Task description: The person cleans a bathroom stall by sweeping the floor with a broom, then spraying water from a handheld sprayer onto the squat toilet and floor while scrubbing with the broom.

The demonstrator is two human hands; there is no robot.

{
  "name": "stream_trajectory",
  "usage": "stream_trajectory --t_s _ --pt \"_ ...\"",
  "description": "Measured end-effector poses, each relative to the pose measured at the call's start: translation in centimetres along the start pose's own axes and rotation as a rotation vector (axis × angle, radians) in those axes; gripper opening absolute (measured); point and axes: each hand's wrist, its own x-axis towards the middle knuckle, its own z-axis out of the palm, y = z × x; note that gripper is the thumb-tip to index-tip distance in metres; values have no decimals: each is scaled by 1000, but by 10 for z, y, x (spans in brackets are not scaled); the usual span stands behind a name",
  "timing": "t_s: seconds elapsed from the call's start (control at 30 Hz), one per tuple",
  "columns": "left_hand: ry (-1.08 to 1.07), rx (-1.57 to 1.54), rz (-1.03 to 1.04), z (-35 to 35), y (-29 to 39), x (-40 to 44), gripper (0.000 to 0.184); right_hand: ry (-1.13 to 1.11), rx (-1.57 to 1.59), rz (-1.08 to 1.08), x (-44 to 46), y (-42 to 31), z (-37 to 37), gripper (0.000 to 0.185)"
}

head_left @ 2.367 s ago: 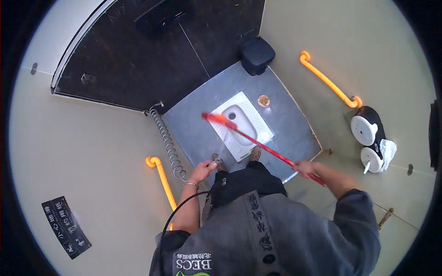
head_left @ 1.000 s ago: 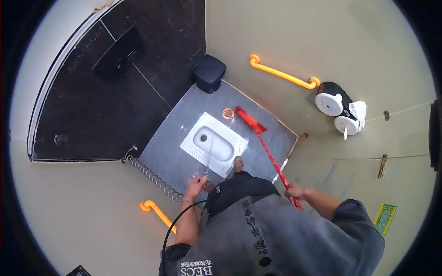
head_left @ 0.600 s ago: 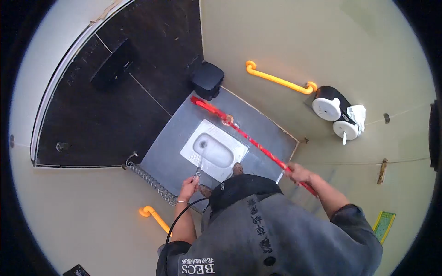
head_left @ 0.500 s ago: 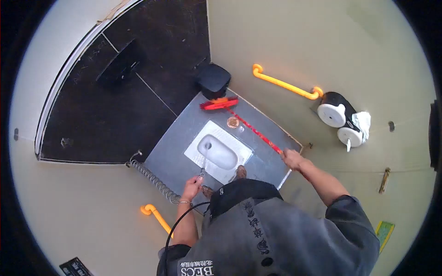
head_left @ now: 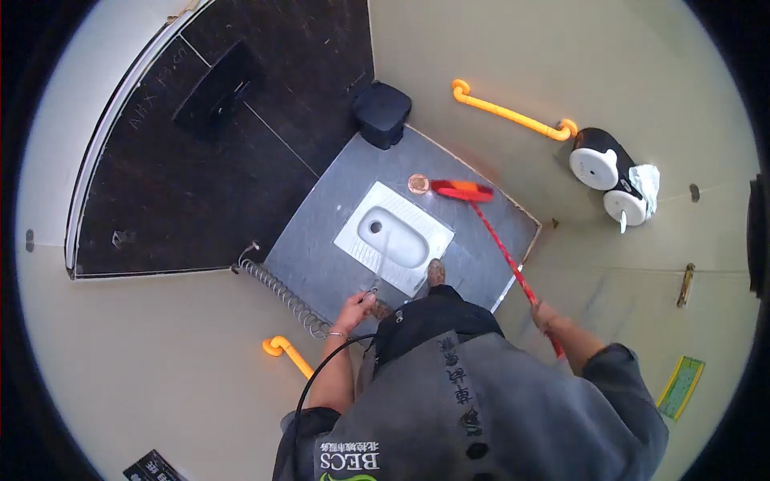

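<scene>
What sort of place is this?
Probably a toilet cubicle, perhaps public: it has a white rectangular ceramic squat toilet, a yellow tubular grab bar and a black-and-white double paper dispenser.

Free floor (head_left: 475, 258) between squat toilet (head_left: 395, 239) and broom handle (head_left: 507, 255), bin (head_left: 383, 112) as obstacle in the far corner.

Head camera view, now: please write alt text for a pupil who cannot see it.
A person's right hand holds a red long-handled broom beside a white squat toilet. The left hand holds a small nozzle, apparently spraying water toward the toilet; nearby is a coiled hose.
</scene>
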Motion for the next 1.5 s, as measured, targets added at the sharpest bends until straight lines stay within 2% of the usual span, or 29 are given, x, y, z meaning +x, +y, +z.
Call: stream_trajectory --t_s 0.03,0.1,0.17,0.23,0.27,0.3,0.33,0.37,0.43,0.47,0.53,0.67,0.73,0.87,0.93,1.0,1.03,1.1,1.23,1.3,1.33,1.4,1.43,1.47,1.5 --pt "-29 9 -16 -9 -5 4 25 -69 92 -29 -14 10 22 47" --pt "-85 42 -41 -25 -14 5 24 -89 446 115 -71 -3 54 39" --pt "-131 -5 -60 -34 -15 13 22 -116 531 -70 -109 4 98 35" --pt "-143 33 -50 -41 -22 23 22 -49 678 -372 -117 32 168 32" --pt "-122 50 -44 -43 -24 27 22 -37 694 -354 -162 91 160 32" --pt "-141 61 -46 -44 -21 29 22 -57 806 -308 -204 45 131 29" --pt "-129 69 -37 -44 -18 30 22 -79 915 -263 -243 -45 96 25" --pt "-116 77 -30 -44 -15 31 23 -76 926 -249 -241 -35 99 25" --pt "-139 112 -48 -45 -6 34 23 -611 1251 62 -239 -19 90 25" --pt "-147 139 -58 -44 0 37 24 -609 1261 66 -242 -13 88 25" --pt "-130 171 -64 -39 11 37 26 -482 1064 101 -271 -38 36 29" --pt "-127 174 -71 -41 24 45 28 -478 1113 47 -250 -29 16 33" --pt "-116 197 -54 -36 45 41 27 -243 987 72 -230 -28 -1 29" --pt "-136 228 -4 -41 56 58 25 6 744 62 -121 -6 8 25" --pt "-146 253 -5 -36 75 53 24 -8 719 298 -80 -19 9 29" --pt "-160 282 -7 -30 86 52 23 -78 808 263 -21 0 63 38" --pt "-165 279 -17 -33 90 53 23 -74 852 282 34 44 128 38" --pt "-193 298 -26 -34 103 64 23 24 719 -233 130 93 244 37" --pt "-284 407 -39 -53 120 94 26 110 659 -120 -2 20 219 38" --pt "-360 442 -34 -63 130 104 28 -57 618 80 -43 -11 250 35" --pt "-364 428 -43 -63 142 105 28 -57 641 102 -60 -26 280 35" --pt "-394 436 -62 -74 157 114 27 39 928 110 -98 -63 343 34" --pt "-434 456 -49 -84 161 120 28 38 947 134 -158 -96 305 34" --pt "-473 472 -30 -93 166 127 28 -190 1270 511 -213 -157 245 30" --pt "-494 483 -29 -103 171 132 28 -227 1374 508 -215 -172 287 30"
